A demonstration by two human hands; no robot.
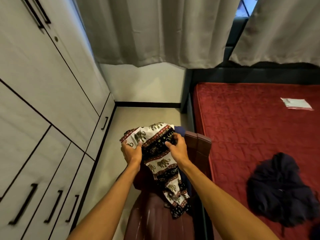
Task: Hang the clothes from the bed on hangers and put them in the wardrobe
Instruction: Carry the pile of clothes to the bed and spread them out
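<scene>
Filling the left side, the wardrobe shows flat pale panels split by thin black seams, all its doors closed, with long black bar handles on the lower doors. Beyond it, pale grey curtains hang in soft folds down to a cream wall with a black skirting, and the floor is a smooth beige strip running between wardrobe and bed. In the middle, the elephant-print garment, thin cloth with white and black bands, red borders and gold elephants, is held up over a glossy maroon chair, its lower end trailing onto the seat. The left hand grips its left edge, fingers curled into the cloth; the right hand pinches the black band near the top, fingertips closed on the fabric. A bit of blue cloth shows just behind the right hand, at the chair's back. To the right, the bed has a dark frame and a deep red quilted mattress with a stitched pattern. On it lies a dark garment, crumpled in a rounded heap near the front, and well apart, farther back, a flat clear packet with white contents.
</scene>
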